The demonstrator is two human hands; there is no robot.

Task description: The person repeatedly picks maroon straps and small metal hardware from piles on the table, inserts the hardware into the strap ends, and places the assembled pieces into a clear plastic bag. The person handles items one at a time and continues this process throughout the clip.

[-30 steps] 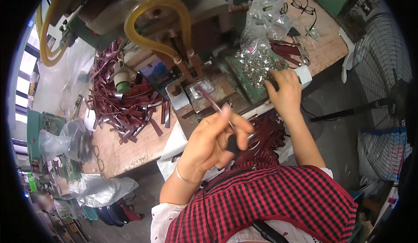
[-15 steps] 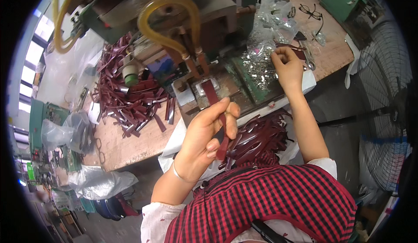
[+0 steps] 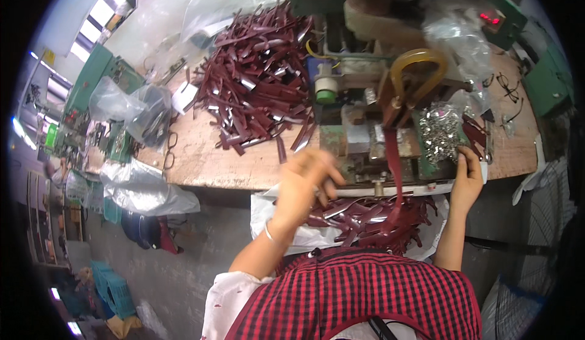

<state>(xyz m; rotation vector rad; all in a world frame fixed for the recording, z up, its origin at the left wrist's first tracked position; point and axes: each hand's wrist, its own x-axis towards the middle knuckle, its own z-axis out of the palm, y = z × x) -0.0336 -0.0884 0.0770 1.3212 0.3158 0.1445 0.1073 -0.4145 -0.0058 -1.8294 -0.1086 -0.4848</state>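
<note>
A dark red leather strap (image 3: 395,160) hangs from the press head (image 3: 397,103), its lower end reaching down over the table edge. My left hand (image 3: 304,184) is left of this strap, smeared by motion, its fingers apart and nothing seen between them. At the right, my right hand (image 3: 468,172) is at the near edge of a heap of small shiny metal pieces (image 3: 437,134). Its thumb and fingertips are drawn together; whatever they pinch is too small to make out. Below the table edge, between my arms, lies a bundle of red straps (image 3: 372,221).
A large pile of dark red straps (image 3: 262,78) covers the table left of the press. Eyeglasses (image 3: 170,151) lie near the table's left edge, another pair (image 3: 509,89) at the far right. Clear plastic bags (image 3: 460,41) lie behind the metal pieces. A fan (image 3: 536,193) stands at the right.
My left hand has let go of the strap and moved left; the strap now hangs from the press. My right hand stays by the metal pieces. The view has turned to the left.
</note>
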